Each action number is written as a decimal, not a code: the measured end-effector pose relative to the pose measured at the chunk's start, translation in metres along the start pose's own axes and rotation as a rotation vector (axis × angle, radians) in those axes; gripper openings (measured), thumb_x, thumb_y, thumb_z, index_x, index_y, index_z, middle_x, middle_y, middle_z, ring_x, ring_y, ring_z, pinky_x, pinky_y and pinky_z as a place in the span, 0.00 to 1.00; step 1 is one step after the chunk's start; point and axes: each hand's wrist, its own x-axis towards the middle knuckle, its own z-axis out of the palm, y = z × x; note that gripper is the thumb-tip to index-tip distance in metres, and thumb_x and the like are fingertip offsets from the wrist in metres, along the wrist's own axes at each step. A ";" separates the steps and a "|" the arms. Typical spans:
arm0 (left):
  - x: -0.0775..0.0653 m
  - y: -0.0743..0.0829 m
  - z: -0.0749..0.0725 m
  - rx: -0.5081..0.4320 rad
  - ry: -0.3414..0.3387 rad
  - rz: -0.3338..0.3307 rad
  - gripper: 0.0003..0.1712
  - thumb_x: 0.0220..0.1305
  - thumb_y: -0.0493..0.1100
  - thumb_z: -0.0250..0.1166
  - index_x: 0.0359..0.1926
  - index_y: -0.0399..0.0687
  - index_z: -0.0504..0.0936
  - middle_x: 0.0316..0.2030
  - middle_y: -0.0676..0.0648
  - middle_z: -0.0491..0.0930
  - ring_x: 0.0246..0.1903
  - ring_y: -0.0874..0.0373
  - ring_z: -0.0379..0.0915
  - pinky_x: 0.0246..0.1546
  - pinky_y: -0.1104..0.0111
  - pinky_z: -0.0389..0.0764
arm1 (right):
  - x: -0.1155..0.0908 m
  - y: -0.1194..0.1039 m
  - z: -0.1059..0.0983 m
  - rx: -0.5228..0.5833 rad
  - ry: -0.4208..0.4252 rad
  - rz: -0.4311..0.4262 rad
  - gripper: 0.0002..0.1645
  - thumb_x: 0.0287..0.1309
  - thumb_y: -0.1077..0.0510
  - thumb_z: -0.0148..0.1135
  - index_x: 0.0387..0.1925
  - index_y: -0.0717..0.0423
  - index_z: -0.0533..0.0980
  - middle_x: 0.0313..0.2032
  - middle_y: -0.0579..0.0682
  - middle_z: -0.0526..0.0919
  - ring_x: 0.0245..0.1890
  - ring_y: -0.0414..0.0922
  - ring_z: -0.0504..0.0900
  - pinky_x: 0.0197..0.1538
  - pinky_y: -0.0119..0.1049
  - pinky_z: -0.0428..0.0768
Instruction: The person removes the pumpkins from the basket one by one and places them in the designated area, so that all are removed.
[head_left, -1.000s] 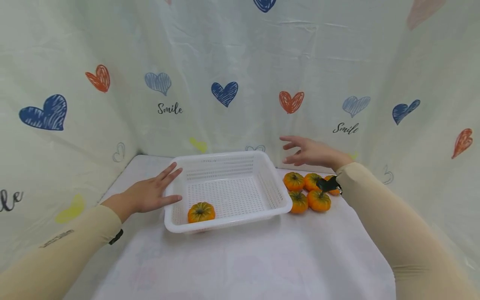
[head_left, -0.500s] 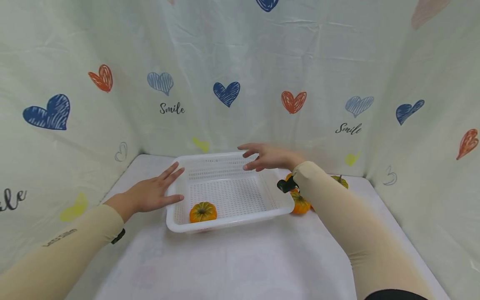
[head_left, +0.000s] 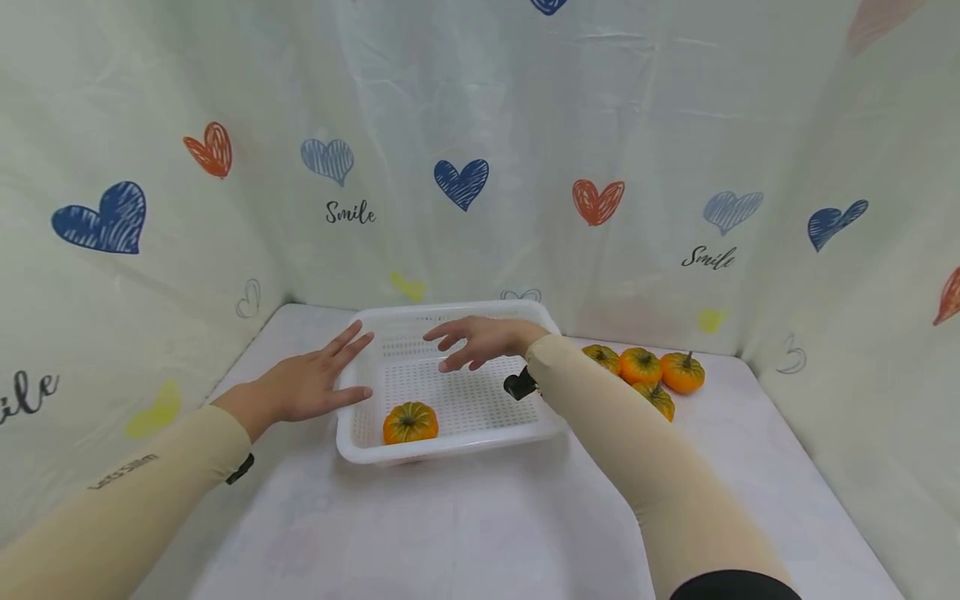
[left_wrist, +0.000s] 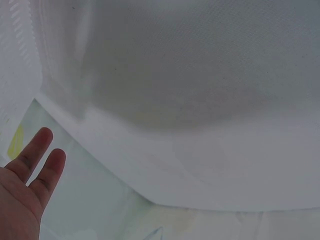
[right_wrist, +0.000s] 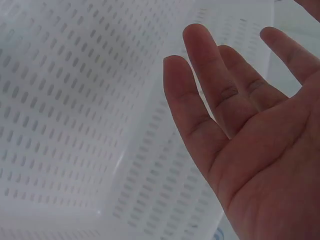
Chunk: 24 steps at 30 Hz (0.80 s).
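A white perforated plastic basket (head_left: pixel 457 446) stands on the table. One small orange-and-green pumpkin (head_left: pixel 410 422) lies inside, at its near left corner. At the left rim my left hand (head_left: pixel 303 385) has its fingers spread, with thumb and fingertips over the edge; two of its straight fingers (left_wrist: pixel 48 172) show in the left wrist view. Above the basket's inside hovers my right hand (head_left: pixel 483 340), fingers loosely extended. Nothing is in its palm (right_wrist: pixel 270 155) in the right wrist view, where the basket's slotted wall (right_wrist: pixel 155 170) lies behind it.
Several more pumpkins (head_left: pixel 682 372) sit grouped on the table right of the basket, partly hidden by my right sleeve (head_left: pixel 637 458). A white cloth covers the table (head_left: pixel 450 533). A curtain (head_left: pixel 525 125) printed with hearts rises behind and at both sides.
My right hand has swung left from above the grouped pumpkins to over the basket, uncovering some of them on the right. My left hand keeps its place at the rim.
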 end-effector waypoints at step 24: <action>0.003 -0.003 0.003 -0.007 0.003 0.002 0.53 0.66 0.76 0.46 0.80 0.54 0.43 0.79 0.44 0.34 0.64 0.33 0.66 0.54 0.40 0.74 | 0.029 0.004 0.048 0.080 -0.291 0.070 0.39 0.56 0.60 0.72 0.68 0.37 0.72 0.58 0.41 0.77 0.56 0.41 0.75 0.53 0.45 0.80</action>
